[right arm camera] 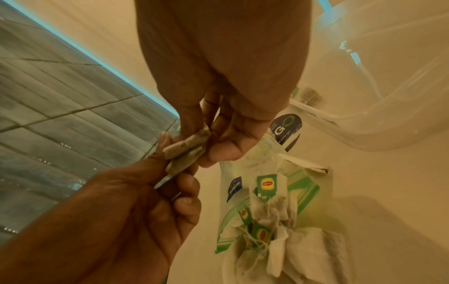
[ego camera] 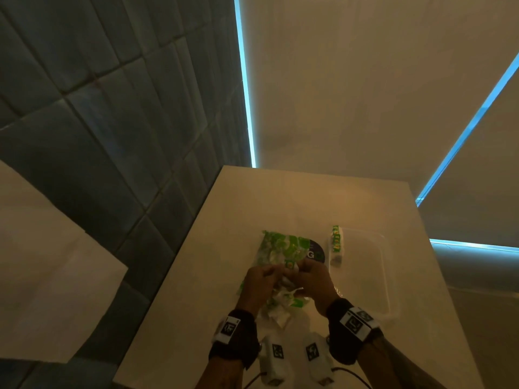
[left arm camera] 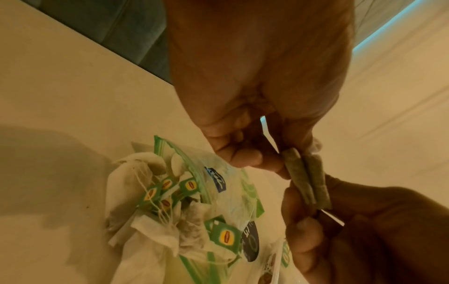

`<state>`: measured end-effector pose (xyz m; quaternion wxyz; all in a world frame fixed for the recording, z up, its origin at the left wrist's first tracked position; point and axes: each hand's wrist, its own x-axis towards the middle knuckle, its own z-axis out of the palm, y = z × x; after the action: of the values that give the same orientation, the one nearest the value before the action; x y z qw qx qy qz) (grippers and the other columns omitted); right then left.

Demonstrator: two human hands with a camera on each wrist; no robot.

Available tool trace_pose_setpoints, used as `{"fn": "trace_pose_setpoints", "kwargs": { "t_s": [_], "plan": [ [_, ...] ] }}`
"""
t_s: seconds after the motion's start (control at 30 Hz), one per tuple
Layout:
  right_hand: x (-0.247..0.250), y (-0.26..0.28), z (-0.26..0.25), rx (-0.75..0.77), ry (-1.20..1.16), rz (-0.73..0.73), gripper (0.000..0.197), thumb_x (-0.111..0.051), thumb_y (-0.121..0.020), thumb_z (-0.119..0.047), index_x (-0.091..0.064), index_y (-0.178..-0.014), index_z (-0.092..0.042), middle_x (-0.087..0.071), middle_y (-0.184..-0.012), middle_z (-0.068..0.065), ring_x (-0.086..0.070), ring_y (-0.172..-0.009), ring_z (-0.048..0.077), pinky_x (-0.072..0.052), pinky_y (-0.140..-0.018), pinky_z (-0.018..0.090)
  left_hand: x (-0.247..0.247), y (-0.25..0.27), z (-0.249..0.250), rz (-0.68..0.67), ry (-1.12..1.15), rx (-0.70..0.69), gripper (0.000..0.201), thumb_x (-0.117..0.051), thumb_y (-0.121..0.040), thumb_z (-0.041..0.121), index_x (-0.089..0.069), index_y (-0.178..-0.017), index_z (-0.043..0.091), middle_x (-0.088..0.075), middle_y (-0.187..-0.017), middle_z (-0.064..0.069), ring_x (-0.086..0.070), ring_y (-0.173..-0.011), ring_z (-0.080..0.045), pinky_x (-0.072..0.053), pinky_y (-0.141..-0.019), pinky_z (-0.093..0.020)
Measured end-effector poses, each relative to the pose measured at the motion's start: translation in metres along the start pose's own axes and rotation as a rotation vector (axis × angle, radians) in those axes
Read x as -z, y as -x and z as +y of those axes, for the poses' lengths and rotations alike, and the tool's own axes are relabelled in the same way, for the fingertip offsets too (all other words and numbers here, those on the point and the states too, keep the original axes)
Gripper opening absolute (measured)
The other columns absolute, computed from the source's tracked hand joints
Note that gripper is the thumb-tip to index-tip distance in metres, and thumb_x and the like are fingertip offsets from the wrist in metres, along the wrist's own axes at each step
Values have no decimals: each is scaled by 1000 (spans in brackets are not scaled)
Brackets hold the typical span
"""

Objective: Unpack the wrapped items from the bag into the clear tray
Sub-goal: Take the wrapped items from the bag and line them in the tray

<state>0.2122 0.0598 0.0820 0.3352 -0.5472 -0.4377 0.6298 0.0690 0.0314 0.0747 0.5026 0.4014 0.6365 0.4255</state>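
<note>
A tea bag is pinched between both hands above the opened bag on the worktop.

From the head view, the left hand (ego camera: 257, 283) and right hand (ego camera: 311, 282) are seen meeting over the green bag (ego camera: 280, 248) on the worktop (ego camera: 196, 276); one wrapped item (ego camera: 336, 244) lies at the near-left edge of the clear tray (ego camera: 384, 276). In the left wrist view, a folded tea bag (left arm camera: 306, 178) is pinched by fingers of both hands, with loose tagged tea bags (left arm camera: 170, 207) spilling from the bag's mouth. In the right wrist view, the same tea bag (right arm camera: 185, 151) is gripped at each end above the bag (right arm camera: 267, 182), the tray wall (right arm camera: 388, 115) just beside it.
</note>
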Motion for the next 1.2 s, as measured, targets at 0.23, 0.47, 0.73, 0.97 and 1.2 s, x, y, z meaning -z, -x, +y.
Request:
{"fn": "trace_pose_setpoints", "kwargs": {
  "t_s": [0.23, 0.47, 0.73, 0.97, 1.2],
  "plan": [
    [-1, 4, -5, -16, -154, -19, 20, -71, -86, -21, -67, -89, -1, -69, -75, 12, -61, -61, 20, -47, -50, 28, 3, 1, -1, 42, 87, -2, 14, -69, -86, 16, -75, -98, 10, -73, -88, -11, -66, -75, -20, -51, -62, -31],
    [10, 7, -3, -47, -105, -60, 7, -73, -83, -9, -72, -84, -2, -72, -76, 12, -62, -63, 25, -51, -58, 33, -3, -6, -1, 148, -48, -33, 20, -71, -84, 19, -74, -100, 8, -74, -89, -8, -69, -77, -17, -54, -58, -24],
    [67, -17, -14, 46, -116, 244, 19, -73, -81, -6, -67, -91, 9, -66, -74, 18, -59, -58, 21, -53, -54, 30, -5, -5, -11, 4, -173, 71, 10, -73, -81, 31, -74, -76, 22, -71, -70, 6, -65, -69, -9, -55, -69, -28],
    [122, -62, 24, -212, 112, 428, 23, -82, -72, -13, -68, -89, -4, -70, -84, 16, -65, -70, 24, -58, -65, 33, 12, 0, -52, -11, -465, 243, 17, -68, -78, 33, -74, -74, 18, -71, -72, 6, -65, -72, -8, -48, -64, -21],
    [113, -93, 56, -312, 331, 459, 21, -80, -76, -25, -70, -84, -8, -71, -77, 8, -67, -81, 27, -55, -89, 43, 28, -3, -60, 80, -525, 281, 16, -64, -81, 32, -68, -65, 30, -72, -85, 7, -65, -85, -12, -48, -72, -21]
  ]
}}
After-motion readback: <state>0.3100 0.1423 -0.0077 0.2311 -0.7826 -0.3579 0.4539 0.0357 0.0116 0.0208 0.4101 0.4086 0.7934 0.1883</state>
